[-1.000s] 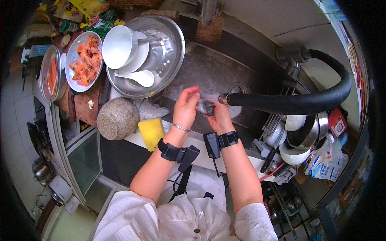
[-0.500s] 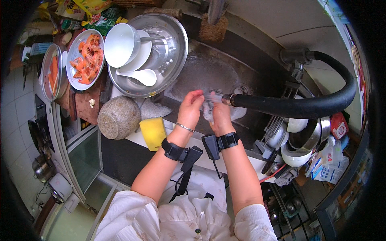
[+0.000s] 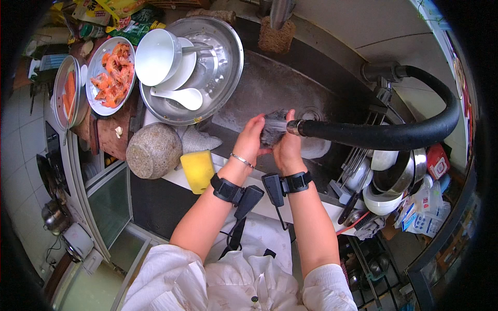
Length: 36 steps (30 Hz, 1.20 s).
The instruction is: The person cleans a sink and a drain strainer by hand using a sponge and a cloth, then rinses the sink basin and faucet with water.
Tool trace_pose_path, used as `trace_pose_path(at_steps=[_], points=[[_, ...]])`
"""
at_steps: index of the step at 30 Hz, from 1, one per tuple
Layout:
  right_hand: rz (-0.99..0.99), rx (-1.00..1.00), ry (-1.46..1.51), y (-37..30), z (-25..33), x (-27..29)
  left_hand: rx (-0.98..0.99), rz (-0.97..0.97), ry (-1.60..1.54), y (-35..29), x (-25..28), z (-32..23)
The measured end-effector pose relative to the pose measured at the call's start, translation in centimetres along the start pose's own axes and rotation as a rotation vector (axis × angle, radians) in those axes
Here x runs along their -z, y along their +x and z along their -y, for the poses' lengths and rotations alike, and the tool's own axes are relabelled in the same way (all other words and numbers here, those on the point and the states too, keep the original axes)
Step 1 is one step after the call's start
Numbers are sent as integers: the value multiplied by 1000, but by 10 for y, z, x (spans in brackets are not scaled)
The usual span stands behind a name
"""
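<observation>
Under the tap's stream, both my hands hold a dark grey, wet wad of cloth (image 3: 272, 136); its exact kind is hard to make out. My left hand (image 3: 251, 137) grips it from the left, with the fingers curled around it. On the other side my right hand (image 3: 287, 149) presses against it, partly covered by the tap's end. A black hose tap (image 3: 373, 139) arches in from the right, its metal nozzle just above the cloth. Below is the dark sink (image 3: 290, 78), its base wet, with the drain beside my right hand.
Left of the sink stands a metal basin (image 3: 223, 83) with a white bowl (image 3: 155, 57) and white spoon (image 3: 179, 97). Nearby are a plate of shrimp (image 3: 89, 88), a stone mortar (image 3: 155, 153) and a yellow sponge (image 3: 197, 172). A dish rack (image 3: 348, 171) with bowls stands right.
The white foam around my hands has mostly washed off. The dark grey cloth now shows between my hands, and my right fingers have lifted beside the nozzle.
</observation>
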State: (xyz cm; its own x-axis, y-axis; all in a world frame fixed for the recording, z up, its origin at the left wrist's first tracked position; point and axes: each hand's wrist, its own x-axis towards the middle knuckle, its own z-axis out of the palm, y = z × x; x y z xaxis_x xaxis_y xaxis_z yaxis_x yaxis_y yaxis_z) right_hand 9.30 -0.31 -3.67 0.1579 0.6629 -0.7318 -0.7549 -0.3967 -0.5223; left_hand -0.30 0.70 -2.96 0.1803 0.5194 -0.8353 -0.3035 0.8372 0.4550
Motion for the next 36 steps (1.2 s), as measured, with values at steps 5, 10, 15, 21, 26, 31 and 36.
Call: trace_pose_path(at_steps=[5, 10, 15, 21, 26, 31, 36], points=[[66, 110, 10, 13, -16, 17, 125, 140, -225, 22, 12, 4], [37, 169, -271, 9, -11, 22, 175, 116, -303, 31, 4, 4], [-76, 229, -508, -11, 0, 16, 128, 61, -312, 41, -2, 11], [-71, 385, -526, -19, 5, 30, -25, 65, -254, 36, -11, 10], [-80, 155, -366, -21, 1, 27, -205, 30, -78, 35, -14, 9], [46, 34, -192, -21, -5, 23, -385, -75, 153, 29, -22, 12], [33, -17, -185, -17, -11, 27, -430, -58, 263, 24, -23, 13]])
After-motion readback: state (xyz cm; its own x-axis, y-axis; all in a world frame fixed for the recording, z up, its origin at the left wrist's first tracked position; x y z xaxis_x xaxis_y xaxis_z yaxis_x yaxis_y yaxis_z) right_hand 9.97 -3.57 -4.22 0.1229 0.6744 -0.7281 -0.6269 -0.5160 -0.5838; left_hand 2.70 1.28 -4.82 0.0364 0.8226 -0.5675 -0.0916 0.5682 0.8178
